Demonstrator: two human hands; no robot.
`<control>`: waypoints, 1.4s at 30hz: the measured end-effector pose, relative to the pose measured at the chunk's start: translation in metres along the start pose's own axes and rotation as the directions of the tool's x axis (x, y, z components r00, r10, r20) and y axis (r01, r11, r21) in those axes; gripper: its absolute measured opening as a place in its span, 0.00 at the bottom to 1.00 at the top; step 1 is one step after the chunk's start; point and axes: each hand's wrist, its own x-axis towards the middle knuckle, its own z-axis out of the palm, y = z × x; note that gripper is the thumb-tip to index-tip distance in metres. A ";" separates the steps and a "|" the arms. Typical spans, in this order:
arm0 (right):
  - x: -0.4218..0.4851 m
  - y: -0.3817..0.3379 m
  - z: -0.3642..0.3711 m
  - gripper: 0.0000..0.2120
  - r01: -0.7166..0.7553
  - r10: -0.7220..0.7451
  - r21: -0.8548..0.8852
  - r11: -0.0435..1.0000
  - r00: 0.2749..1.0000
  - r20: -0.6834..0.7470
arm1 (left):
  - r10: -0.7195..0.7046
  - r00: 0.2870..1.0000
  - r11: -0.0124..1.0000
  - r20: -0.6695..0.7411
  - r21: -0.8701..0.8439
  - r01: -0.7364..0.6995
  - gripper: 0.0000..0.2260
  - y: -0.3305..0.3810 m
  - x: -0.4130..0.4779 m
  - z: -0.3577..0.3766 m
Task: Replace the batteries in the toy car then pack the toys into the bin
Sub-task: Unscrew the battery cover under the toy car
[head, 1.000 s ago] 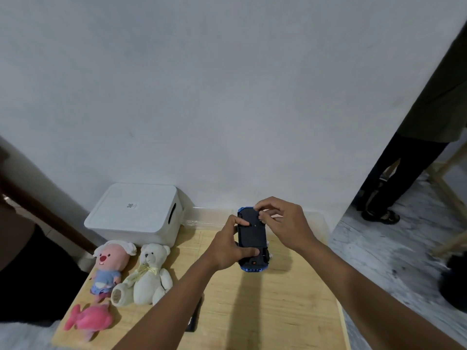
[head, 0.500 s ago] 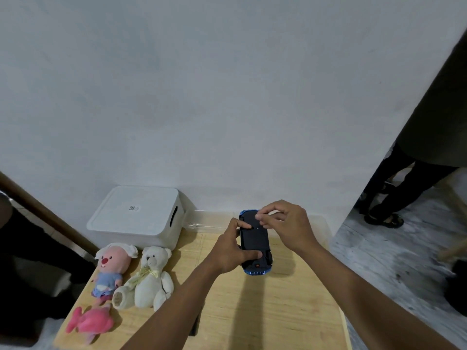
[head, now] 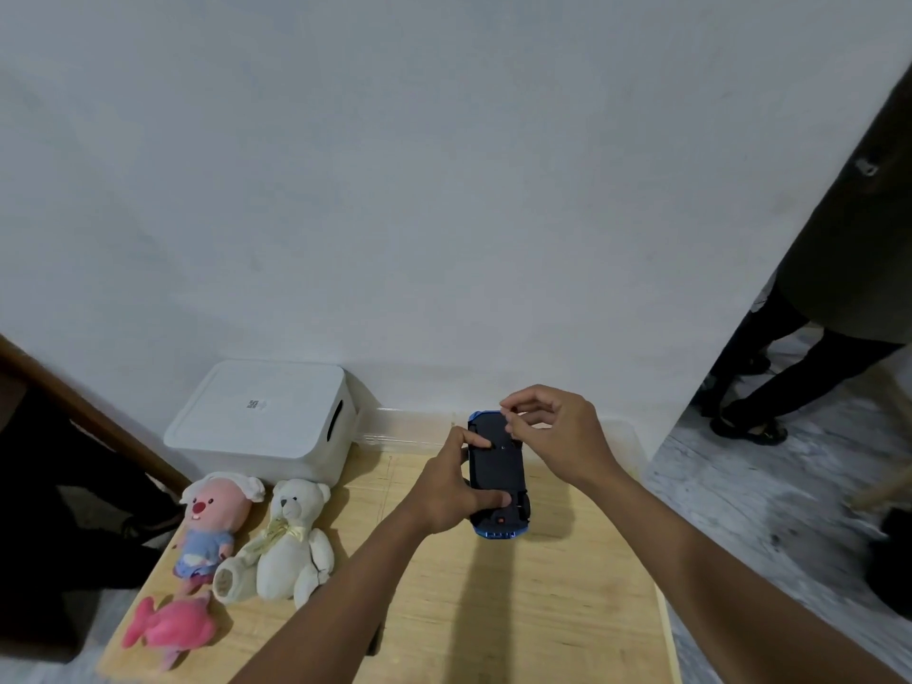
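A blue toy car (head: 497, 470) is held upside down above the wooden table (head: 518, 609), its black underside facing me. My left hand (head: 451, 491) grips it from the left side, thumb across the near end and forefinger on the underside. My right hand (head: 552, 431) hovers over the far end with thumb and forefinger pinched together; whether anything small sits between them I cannot tell. A white lidded bin (head: 261, 422) stands at the table's back left. Three plush toys lie on the left: a pink-faced doll (head: 212, 520), a white bear (head: 288, 540) and a pink fish (head: 170, 626).
A clear plastic lid or tray (head: 395, 429) lies against the wall behind the car. A dark flat object (head: 373, 641) shows partly under my left forearm. Another person's legs (head: 770, 387) stand on the grey floor to the right. The table's right edge runs near my right forearm.
My right hand has lifted slightly off the car's far end, its fingertips drawn together. The left hand keeps its grip on the car, which has hardly moved.
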 end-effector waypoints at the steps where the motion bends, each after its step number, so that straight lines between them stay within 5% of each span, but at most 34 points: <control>1: 0.000 0.000 0.000 0.05 -0.007 0.007 -0.007 1.000 1.000 -0.001 | 0.000 1.000 1.000 -0.001 -0.005 0.000 0.29 0.000 0.000 0.000; 32: 0.005 0.005 -0.002 0.03 -0.093 0.094 0.095 0.991 0.996 -0.004 | -0.010 1.000 1.000 -0.014 -0.013 0.009 0.30 -0.001 0.006 0.001; 37: 0.003 0.003 -0.003 0.09 -0.034 0.034 0.025 0.999 0.999 0.019 | -0.020 1.000 1.000 -0.008 -0.016 0.020 0.29 -0.003 0.006 0.002; 42: 0.003 0.002 -0.003 0.03 -0.064 0.064 0.053 0.997 0.998 -0.004 | -0.015 1.000 1.000 -0.015 -0.024 0.015 0.29 -0.002 0.005 0.001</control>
